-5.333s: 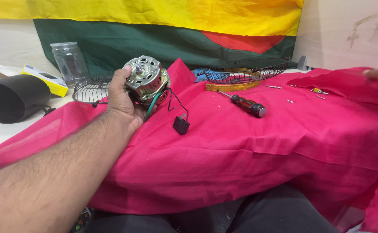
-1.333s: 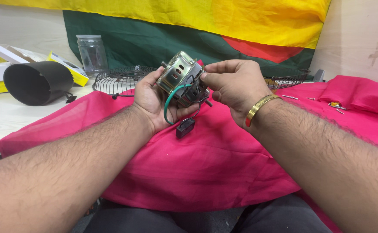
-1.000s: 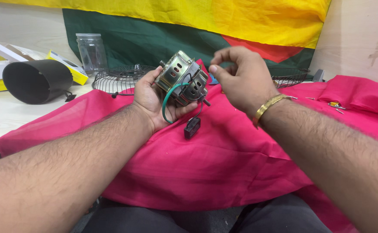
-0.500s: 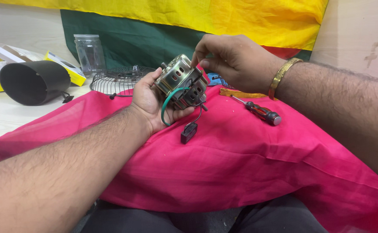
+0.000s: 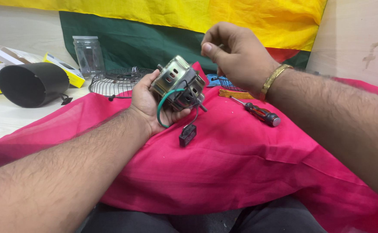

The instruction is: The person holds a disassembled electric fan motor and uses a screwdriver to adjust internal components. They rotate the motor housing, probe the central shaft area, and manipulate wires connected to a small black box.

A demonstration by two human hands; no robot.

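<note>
My left hand [image 5: 148, 101] grips a small metal fan motor [image 5: 178, 82] from below and holds it above the pink cloth [image 5: 241, 168]. A green wire [image 5: 162, 110] loops off the motor. A small black block [image 5: 187, 134] hangs from it on thin black wires and rests on the cloth. My right hand [image 5: 236, 56] is raised just above and right of the motor, with thumb and fingers pinched together. I see nothing between them. A gold bangle [image 5: 274, 77] sits on that wrist.
A screwdriver [image 5: 259, 113] with a red and black handle lies on the cloth to the right. A wire fan guard [image 5: 113, 82], a clear jar [image 5: 88, 54], a black cone-shaped shade [image 5: 33, 84] and yellow and white boxes [image 5: 61, 68] stand behind on the white table.
My right hand has left the motor and risen up and to the right with pinched fingers. The left hand has kept its hold and tilted the motor slightly.
</note>
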